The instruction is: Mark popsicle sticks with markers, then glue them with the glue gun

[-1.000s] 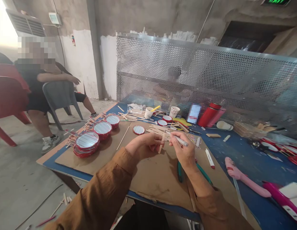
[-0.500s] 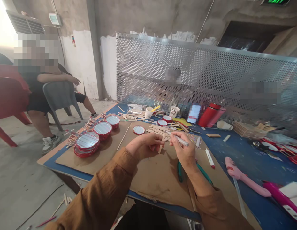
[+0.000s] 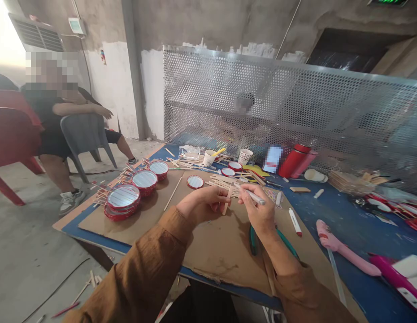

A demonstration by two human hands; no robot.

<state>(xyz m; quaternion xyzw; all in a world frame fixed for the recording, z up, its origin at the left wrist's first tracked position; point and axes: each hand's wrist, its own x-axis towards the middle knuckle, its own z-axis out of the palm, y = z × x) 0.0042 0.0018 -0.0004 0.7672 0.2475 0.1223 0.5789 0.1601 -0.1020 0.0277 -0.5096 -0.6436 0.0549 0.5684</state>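
head view: left fingers (image 3: 223,194) pinch flat wooden stick (image 3: 226,206); right fingers (image 3: 244,194) grip smooth pale pen (image 3: 254,196).

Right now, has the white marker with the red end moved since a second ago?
No. The marker lies at the same spot on the cardboard, near its right edge.

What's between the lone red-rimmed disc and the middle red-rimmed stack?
One thin wooden stick, lying aslant on the cardboard between the disc and the middle stack. Shows in the head view.
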